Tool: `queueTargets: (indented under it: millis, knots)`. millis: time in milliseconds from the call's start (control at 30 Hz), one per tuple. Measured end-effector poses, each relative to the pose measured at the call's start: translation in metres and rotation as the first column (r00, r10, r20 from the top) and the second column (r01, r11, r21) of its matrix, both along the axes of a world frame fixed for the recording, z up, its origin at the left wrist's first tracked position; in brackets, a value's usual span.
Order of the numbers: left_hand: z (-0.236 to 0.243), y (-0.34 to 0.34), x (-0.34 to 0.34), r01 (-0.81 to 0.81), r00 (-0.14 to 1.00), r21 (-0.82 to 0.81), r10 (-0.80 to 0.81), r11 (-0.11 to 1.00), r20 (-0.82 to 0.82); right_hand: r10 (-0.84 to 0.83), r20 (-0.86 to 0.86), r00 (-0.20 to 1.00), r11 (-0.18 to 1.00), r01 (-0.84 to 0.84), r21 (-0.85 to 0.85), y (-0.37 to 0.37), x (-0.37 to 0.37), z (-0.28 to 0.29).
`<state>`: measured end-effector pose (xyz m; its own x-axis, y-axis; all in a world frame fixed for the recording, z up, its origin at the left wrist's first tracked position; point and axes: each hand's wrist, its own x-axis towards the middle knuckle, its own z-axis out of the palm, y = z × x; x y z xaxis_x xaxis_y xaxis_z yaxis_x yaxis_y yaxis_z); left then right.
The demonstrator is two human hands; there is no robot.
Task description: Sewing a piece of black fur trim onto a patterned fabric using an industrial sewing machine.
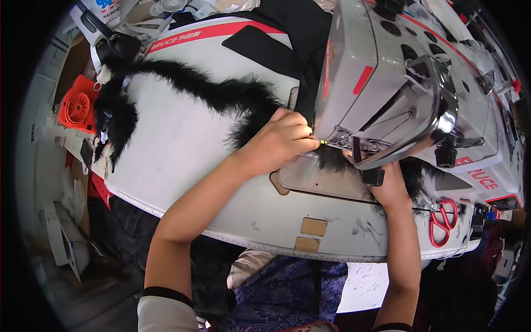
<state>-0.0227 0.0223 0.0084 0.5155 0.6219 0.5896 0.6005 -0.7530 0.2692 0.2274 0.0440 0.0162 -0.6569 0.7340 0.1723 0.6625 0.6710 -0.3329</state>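
A long strip of black feather trim (215,95) curves across the white table and runs under my left hand (279,141). My left fingers are closed on the trim, just left of the needle area of a white and red sewing machine (348,83). Black feathers also show beneath the machine head and to its right. My right hand (391,188) is on the right side of the needle area, beside those feathers. The machine's metal guard hides its fingers. Black fabric (312,41) lies behind my left hand and passes beside the machine.
Red-handled scissors (443,223) lie right of my right hand. An orange device with a round grille (77,109) stands at the left table edge. A flat black piece (263,50) lies at the back. A measuring tape (232,239) follows the front edge.
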Motion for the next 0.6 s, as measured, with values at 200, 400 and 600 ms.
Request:
queueTargets:
  millis: [200,400,600]
  knots:
    - [-0.004,0.003,0.000,-0.018,0.998,0.034,0.019,0.999,-0.052,0.078,0.007,0.997,0.968,-0.077,0.238,0.004,0.001,-0.013]
    - [-0.002,0.002,0.001,-0.021,0.991,0.103,0.035,0.994,-0.130,0.066,0.141,0.988,0.903,-0.119,0.412,0.003,0.005,-0.027]
    - [0.000,-0.001,0.001,-0.010,0.991,0.138,0.028,0.990,-0.133,0.069,0.102,0.992,0.931,-0.101,0.350,0.005,0.001,-0.024]
